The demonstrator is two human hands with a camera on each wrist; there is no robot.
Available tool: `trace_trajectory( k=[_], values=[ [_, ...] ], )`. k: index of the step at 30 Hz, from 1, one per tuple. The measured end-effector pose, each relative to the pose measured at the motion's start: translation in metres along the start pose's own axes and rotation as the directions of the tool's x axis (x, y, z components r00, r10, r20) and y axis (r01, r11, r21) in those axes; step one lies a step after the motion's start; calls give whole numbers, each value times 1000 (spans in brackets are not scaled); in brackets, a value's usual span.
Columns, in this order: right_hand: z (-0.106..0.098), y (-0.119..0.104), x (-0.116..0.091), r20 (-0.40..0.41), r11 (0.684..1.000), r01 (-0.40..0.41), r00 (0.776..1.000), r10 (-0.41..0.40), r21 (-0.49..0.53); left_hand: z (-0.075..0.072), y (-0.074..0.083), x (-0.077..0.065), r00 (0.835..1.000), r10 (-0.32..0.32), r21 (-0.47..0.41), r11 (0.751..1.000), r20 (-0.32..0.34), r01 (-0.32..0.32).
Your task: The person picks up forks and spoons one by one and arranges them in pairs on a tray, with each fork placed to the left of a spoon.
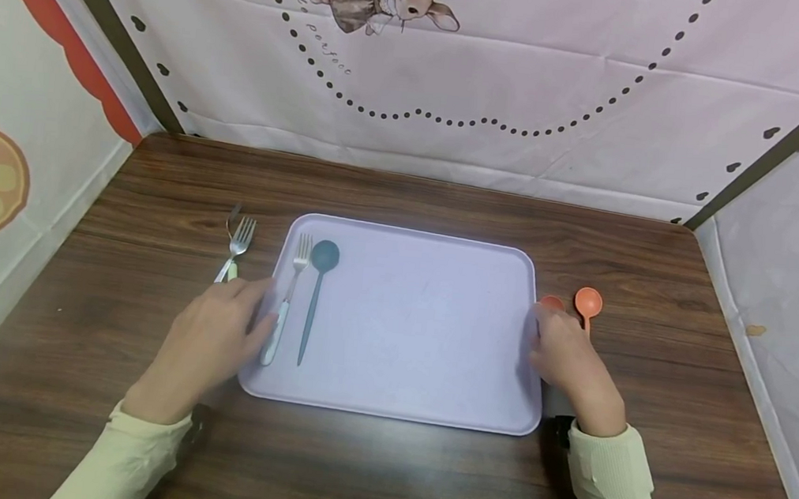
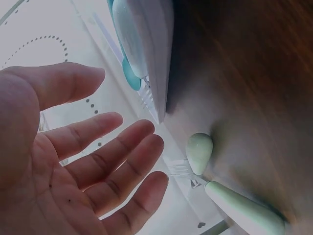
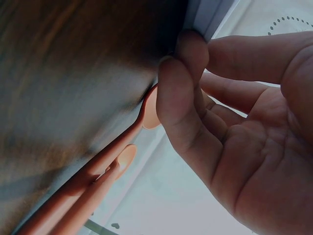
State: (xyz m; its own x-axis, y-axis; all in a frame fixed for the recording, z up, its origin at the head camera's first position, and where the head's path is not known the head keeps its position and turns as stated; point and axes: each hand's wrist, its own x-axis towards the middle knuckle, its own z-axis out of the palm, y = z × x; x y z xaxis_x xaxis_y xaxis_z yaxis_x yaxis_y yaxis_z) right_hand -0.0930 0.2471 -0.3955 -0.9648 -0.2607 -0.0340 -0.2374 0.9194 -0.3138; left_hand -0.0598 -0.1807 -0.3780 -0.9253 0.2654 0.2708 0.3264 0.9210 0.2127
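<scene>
A lavender tray (image 1: 421, 331) lies on the wooden table, a white-handled fork (image 1: 279, 330) and a teal spoon (image 1: 324, 256) side by side at its left end. My left hand (image 1: 209, 340) is beside the tray's left rim. In the left wrist view its fingers (image 2: 117, 161) are spread and relaxed, with nothing held. At the tray's right rim, my right hand (image 1: 564, 355) has its fingers curled, and thumb and fingertips (image 3: 190, 49) pinch the edge. Two orange spoons (image 1: 588, 302) lie just right of that hand, one partly hidden by it.
Left of the tray lies another fork (image 1: 242, 234) with other cutlery, partly covered by the left hand; green handles (image 2: 244, 210) show in the left wrist view. A printed cloth wall (image 1: 457, 80) closes the table's back, and further panels (image 1: 798, 261) line both sides.
</scene>
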Motion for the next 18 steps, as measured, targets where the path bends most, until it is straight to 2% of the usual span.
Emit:
trace_trajectory(
  k=[4,12,18],
  values=[
    [0,0,0,1,1000,-1,1000,1,-5,0,-1,-1,999,-32,1,999,30,32],
    [0,0,0,1,1000,-3,1000,3,-4,-4,-3,-3,996,-82,-17,996,39,82],
    [1,1,0,-6,1000,-2,1000,2,5,-5,-9,-3,996,-88,-9,996,13,88]
  ],
)
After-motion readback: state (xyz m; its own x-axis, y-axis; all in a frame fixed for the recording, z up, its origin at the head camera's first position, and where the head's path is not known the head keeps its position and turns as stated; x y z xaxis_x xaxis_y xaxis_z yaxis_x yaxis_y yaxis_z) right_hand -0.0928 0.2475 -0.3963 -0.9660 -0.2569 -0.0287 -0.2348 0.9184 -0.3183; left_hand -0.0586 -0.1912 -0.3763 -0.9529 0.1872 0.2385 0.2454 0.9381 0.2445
